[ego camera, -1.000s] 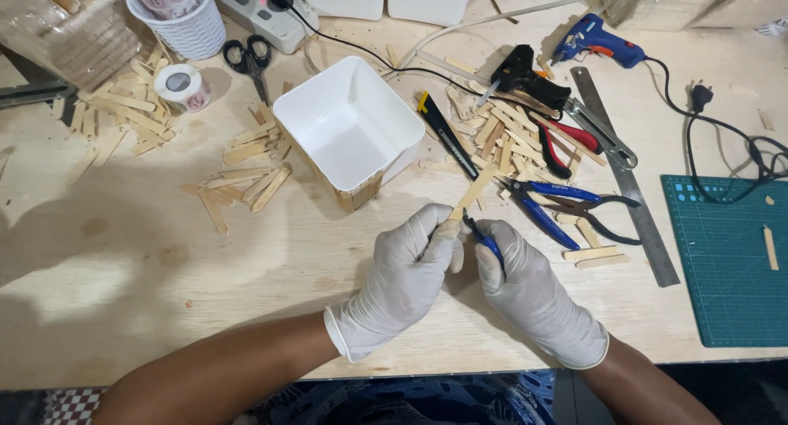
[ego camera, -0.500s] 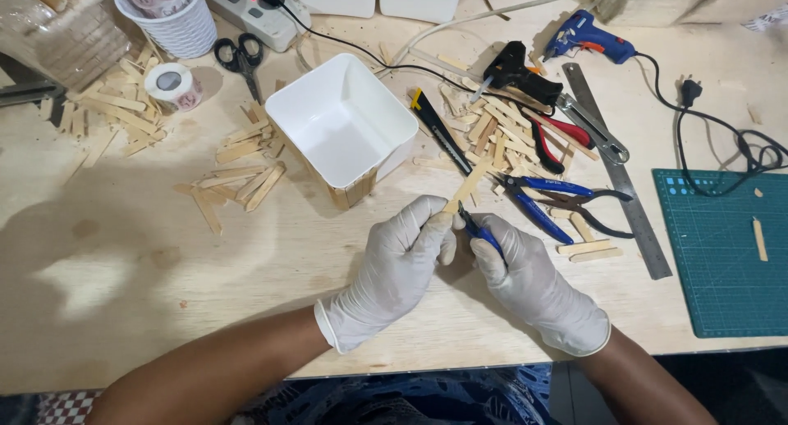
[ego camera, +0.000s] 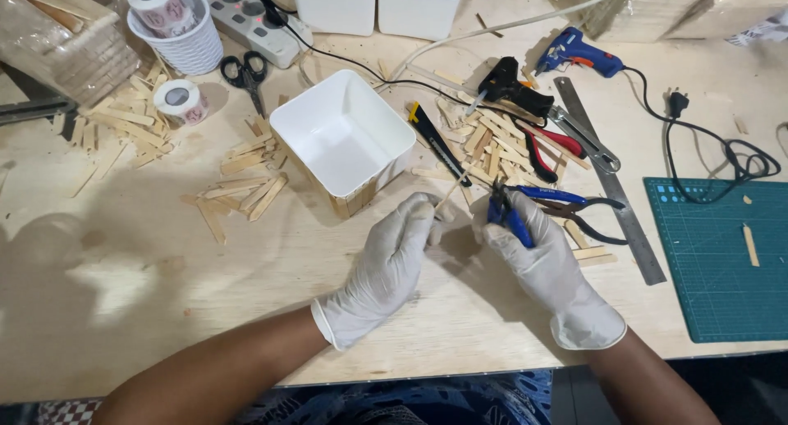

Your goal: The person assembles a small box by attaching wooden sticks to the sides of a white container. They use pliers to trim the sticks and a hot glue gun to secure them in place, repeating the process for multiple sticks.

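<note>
Left grip: the gloved left hand (ego camera: 386,265) pinches a thin wooden stick (ego camera: 451,194) between its fingertips — the stick angles up and away to the right.
Right grip: the gloved right hand (ego camera: 538,257) is closed around blue-handled pliers (ego camera: 502,212), whose nose points toward the stick; whether it touches the stick cannot be told.
Where the stick is: held just above the bench (ego camera: 246,310), between the two hands, in front of a white square tub (ego camera: 343,138).
Just beside: a second pair of blue-handled pliers (ego camera: 566,203) lies right of the right hand, near a steel ruler (ego camera: 611,183).
Further out: a heap of flat wooden sticks (ego camera: 488,142), red-handled pliers (ego camera: 546,146), a black glue gun (ego camera: 513,84) and a blue glue gun (ego camera: 579,52).
Far left: scissors (ego camera: 246,72), a tape roll (ego camera: 179,101) — more sticks scattered around.
Far right: a green cutting mat (ego camera: 722,261).
</note>
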